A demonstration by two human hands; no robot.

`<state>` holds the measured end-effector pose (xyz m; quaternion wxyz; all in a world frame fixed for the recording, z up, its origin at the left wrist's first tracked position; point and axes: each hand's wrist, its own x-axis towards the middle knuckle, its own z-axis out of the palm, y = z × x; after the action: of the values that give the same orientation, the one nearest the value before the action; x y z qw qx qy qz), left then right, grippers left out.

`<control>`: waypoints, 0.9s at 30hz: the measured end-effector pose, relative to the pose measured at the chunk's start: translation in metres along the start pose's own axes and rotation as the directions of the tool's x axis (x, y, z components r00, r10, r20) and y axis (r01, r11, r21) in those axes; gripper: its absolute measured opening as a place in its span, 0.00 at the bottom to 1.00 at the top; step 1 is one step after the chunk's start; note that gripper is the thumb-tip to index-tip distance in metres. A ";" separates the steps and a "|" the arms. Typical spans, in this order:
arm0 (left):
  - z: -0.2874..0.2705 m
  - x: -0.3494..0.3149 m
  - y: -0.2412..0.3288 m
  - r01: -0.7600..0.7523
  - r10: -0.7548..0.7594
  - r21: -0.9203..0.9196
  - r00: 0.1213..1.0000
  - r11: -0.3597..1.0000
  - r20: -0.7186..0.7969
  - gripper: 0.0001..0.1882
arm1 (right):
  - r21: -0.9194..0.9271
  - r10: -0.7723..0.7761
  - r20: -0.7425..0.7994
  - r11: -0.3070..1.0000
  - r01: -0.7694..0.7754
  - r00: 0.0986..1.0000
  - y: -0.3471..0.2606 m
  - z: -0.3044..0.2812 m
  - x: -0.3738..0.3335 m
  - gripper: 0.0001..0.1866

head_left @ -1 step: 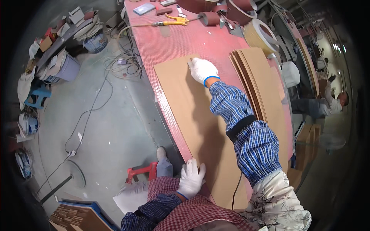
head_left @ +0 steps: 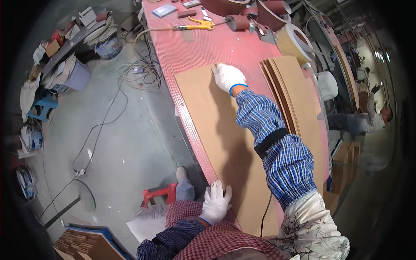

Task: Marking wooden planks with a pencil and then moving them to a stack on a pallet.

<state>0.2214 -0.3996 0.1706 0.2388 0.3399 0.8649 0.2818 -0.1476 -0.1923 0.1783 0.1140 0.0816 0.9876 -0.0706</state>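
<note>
A long flat brown board (head_left: 203,99) lies along the pink mesh-covered table (head_left: 195,50). My right hand (head_left: 229,79), in a white glove with a blue cuff, rests at its far end with the fingers curled closed. What the fingers hold, if anything, is hidden. My left hand (head_left: 215,202), also gloved in white, lies at the board's near left edge with its fingers apart and nothing in them. To the right of the board stands a stack of similar brown boards (head_left: 294,91), partly covered by my right sleeve.
At the table's far end are a yellow air gun (head_left: 199,25) on a hose, abrasive rolls (head_left: 237,22) and a tape roll (head_left: 299,41). Cables (head_left: 104,123), buckets (head_left: 76,76) and a red stool (head_left: 158,195) stand or lie on the left floor. A person (head_left: 368,117) is at far right.
</note>
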 end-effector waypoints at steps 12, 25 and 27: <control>-0.018 0.006 0.002 0.026 -0.026 -0.030 1.000 0.999 0.010 0.41 | 0.041 0.032 0.041 0.999 -0.034 0.999 0.009 -0.014 -0.040 0.21; -0.017 0.020 0.006 0.163 -0.178 0.211 0.982 0.964 0.056 0.48 | 0.088 0.010 0.059 0.996 -0.015 0.998 0.113 0.069 -0.364 0.11; -0.019 0.025 0.006 0.198 -0.215 0.258 0.976 0.946 0.041 0.48 | 0.088 0.055 0.089 0.994 -0.063 0.995 0.125 0.079 -0.417 0.11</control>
<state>0.1963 -0.3841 0.1822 0.2513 0.2846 0.9158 0.1313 0.2921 -0.1428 0.1857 0.1548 0.1126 0.9747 -0.1155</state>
